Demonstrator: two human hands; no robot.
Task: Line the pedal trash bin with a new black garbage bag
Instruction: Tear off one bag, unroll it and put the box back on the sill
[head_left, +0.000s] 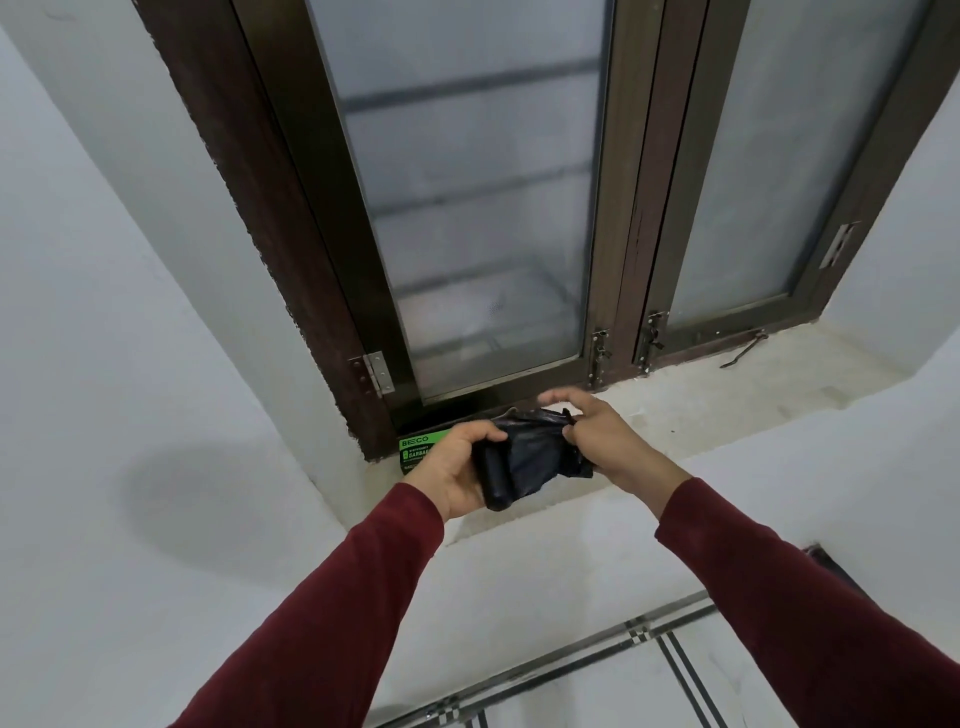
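Note:
A roll of black garbage bags (496, 480) is held over the window sill (701, 400). My left hand (457, 467) grips the rolled part from the left. My right hand (597, 436) pinches the loose end of a black bag (540, 441) pulled off the roll, thumb and fingers closed on its crumpled top edge. Behind my left hand a green and black garbage bag package (415, 449) lies on the sill, partly hidden. No pedal bin is in view.
A brown-framed window (467, 208) with frosted panes stands shut right behind the hands, with latches at its foot. White walls flank the sill. Tiled floor with dark stripes (649, 660) shows at the bottom.

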